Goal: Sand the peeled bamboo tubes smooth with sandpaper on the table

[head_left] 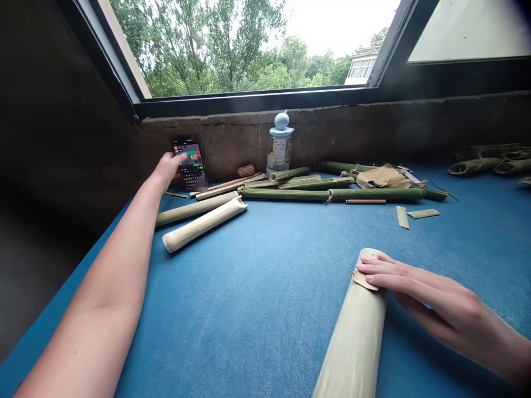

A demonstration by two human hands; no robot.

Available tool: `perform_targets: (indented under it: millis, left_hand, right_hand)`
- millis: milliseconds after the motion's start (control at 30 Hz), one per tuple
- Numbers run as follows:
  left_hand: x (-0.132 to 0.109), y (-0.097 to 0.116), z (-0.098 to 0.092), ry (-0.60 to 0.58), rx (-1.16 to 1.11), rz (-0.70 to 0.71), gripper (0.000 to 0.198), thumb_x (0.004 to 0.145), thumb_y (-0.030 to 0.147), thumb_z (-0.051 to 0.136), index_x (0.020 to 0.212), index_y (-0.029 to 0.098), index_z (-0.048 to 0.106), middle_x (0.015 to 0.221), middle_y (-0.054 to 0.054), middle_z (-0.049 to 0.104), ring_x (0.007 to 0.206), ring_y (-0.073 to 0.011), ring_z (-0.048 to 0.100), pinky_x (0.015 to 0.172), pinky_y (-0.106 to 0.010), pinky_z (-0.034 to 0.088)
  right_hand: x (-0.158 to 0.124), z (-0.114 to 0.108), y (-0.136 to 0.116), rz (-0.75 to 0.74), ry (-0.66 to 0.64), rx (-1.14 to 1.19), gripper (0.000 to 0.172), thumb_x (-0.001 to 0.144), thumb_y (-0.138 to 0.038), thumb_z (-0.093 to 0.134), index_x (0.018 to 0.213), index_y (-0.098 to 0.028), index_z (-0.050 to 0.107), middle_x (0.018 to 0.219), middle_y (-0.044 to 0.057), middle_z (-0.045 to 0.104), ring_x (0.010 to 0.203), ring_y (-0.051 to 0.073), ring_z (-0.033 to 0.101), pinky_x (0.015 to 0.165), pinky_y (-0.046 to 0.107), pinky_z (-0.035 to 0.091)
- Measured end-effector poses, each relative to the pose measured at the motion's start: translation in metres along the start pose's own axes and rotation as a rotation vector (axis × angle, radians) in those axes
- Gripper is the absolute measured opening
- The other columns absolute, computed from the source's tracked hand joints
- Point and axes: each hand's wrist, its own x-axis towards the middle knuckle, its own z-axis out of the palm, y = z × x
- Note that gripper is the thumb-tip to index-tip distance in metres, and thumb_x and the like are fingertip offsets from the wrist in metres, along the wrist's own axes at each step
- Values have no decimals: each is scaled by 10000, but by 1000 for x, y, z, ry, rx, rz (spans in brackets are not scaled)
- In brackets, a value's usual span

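Pale bamboo tube [352, 331] lies under the right hand [440, 298], its flat, open fingers pressing sandpaper [365, 280] on the end. Left hand [168, 170] touches a phone [188, 166], grip unclear. One other pale tube [203, 224] looks done; green tubes [332, 194] remain.

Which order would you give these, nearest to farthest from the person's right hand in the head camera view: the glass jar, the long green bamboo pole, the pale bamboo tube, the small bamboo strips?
1. Pale bamboo tube: touching, under the right hand.
2. Small bamboo strips: ahead, on the blue surface.
3. Long green bamboo pole: beyond the strips.
4. Glass jar: farthest, at the back, to the left.
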Motion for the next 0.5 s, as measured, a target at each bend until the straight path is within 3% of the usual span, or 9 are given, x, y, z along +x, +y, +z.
perform_targets:
  millis: [100,167,300,500]
  left_hand:
    - [-5,-12,6,-24,234,-17,850,784,393,796,1420,51,348,1404,-244,519,1230,-297,557,1025,-401,444]
    - [-10,-15,11,-22,349,-46,1024,764,470,809,1481,21,234,1463,-278,453,1337,-328,475,1095,-397,381]
    - [-17,-8,19,-5,440,-57,1026,852,528,709,1513,-25,153,1497,-304,405,1401,-352,414,1134,-397,327]
    - [-13,-4,20,22,345,-77,962,844,465,734,1484,-18,201,1462,-307,440,1372,-372,444,1109,-440,354]
  right_hand:
    - [1,5,-11,-15,6,11,435,943,-35,477,1299,-236,624,1321,31,684,1294,222,598,1173,348,438]
    - [2,6,-21,-82,-28,15,435,945,-37,463,1320,-199,611,1330,70,679,1310,235,580,1147,359,462]
    - [5,1,-29,-255,-170,-59,469,920,-13,482,1369,-121,566,1366,131,647,1340,237,544,1131,329,462]
    - [5,-5,-17,-202,-125,-71,546,888,30,465,1395,-158,539,1372,103,647,1340,233,545,1121,355,482]
